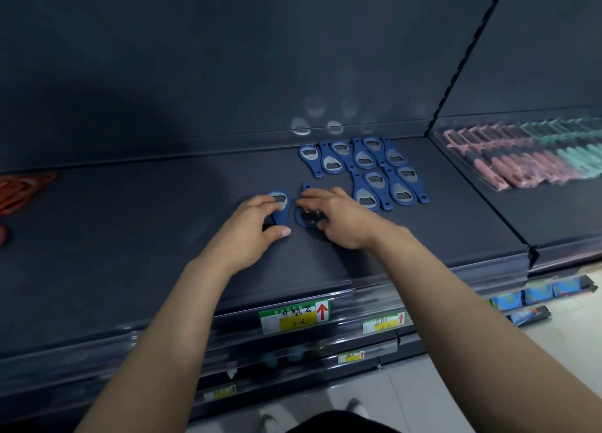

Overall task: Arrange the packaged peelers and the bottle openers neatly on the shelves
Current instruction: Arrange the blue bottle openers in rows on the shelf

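Note:
Several blue bottle openers point(365, 168) with metal mouths lie in two neat rows at the back of the dark shelf point(130, 237). In front of them, my left hand point(250, 227) pinches one blue bottle opener point(280, 206) between fingers and thumb, flat on the shelf. Just to its right, my right hand point(338, 217) curls its fingers round another blue bottle opener point(306, 219), partly hidden under the fingers. Packaged peelers point(527, 155), pink and mint green, lie lined up on the neighbouring shelf at the right.
Orange items point(19, 188) lie at the shelf's far left. Price labels point(294, 315) sit on the front rail. Lower shelves at the right hold blue packets point(537, 294). A slotted upright point(462, 54) divides the two shelf bays.

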